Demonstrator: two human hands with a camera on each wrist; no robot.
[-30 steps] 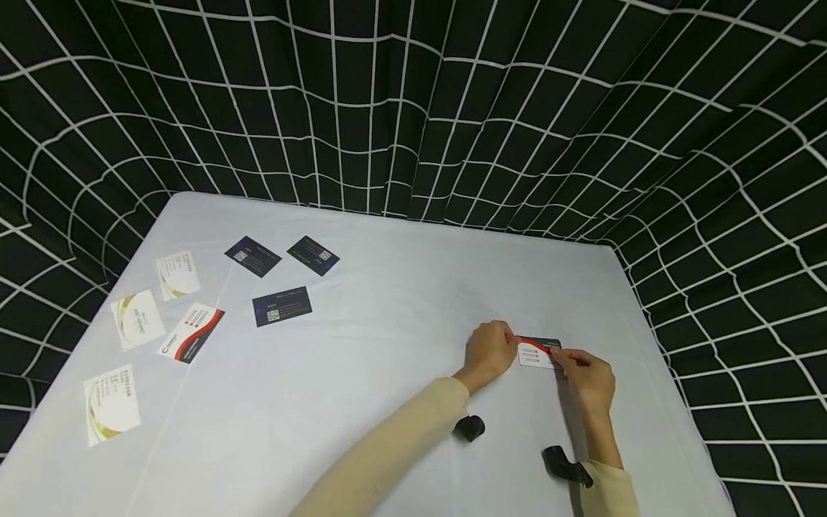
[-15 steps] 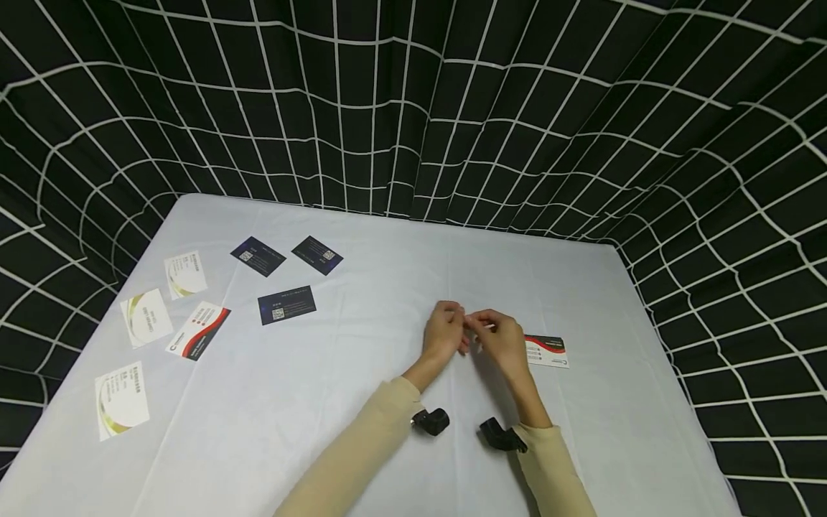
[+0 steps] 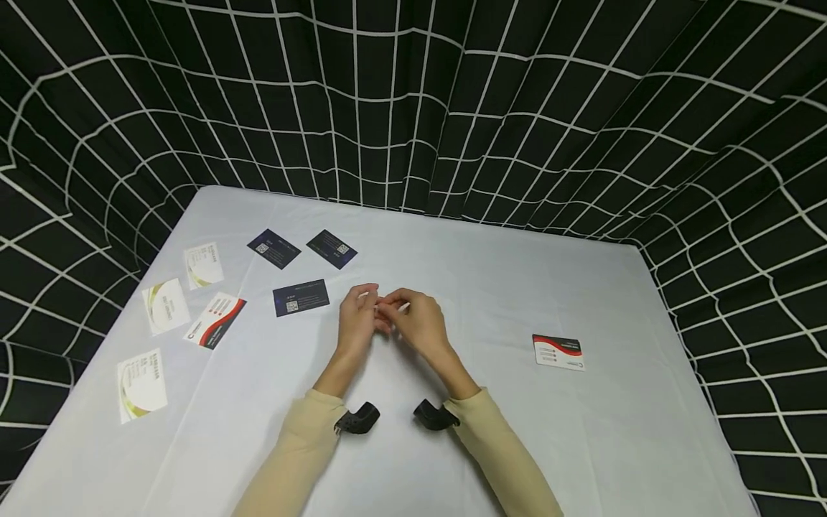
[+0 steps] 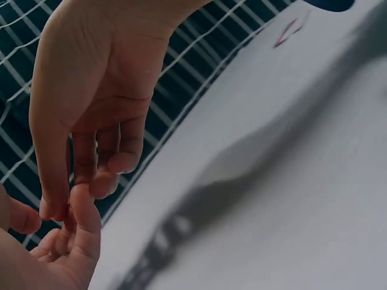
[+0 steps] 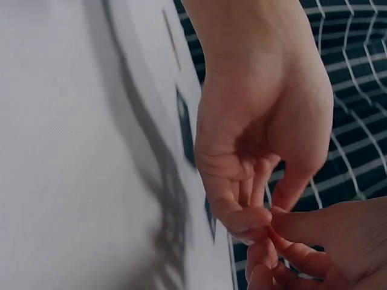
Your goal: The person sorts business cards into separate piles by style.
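My left hand (image 3: 354,324) and my right hand (image 3: 421,323) meet above the middle of the table, fingertips touching. In the left wrist view the left hand's fingers hang loosely, and the right hand's fingers reach up to them from below. No object shows between the fingertips in either wrist view. Closest to the left hand lies a dark blue business card (image 3: 301,297), flat and apart from it. Off to the right, a red, white and black business card (image 3: 558,352) lies flat by itself, away from both hands.
Two more dark blue cards (image 3: 274,248) lie farther back. On the left are several white cards with gold curves (image 3: 166,307) and another red, white and black card (image 3: 215,320). A black curtain with white grid lines (image 3: 388,108) borders the white table (image 3: 504,273).
Both hands have left the red, white and black card at the right and moved left together, fingertips meeting. That card now lies fully uncovered. The view has shifted slightly.
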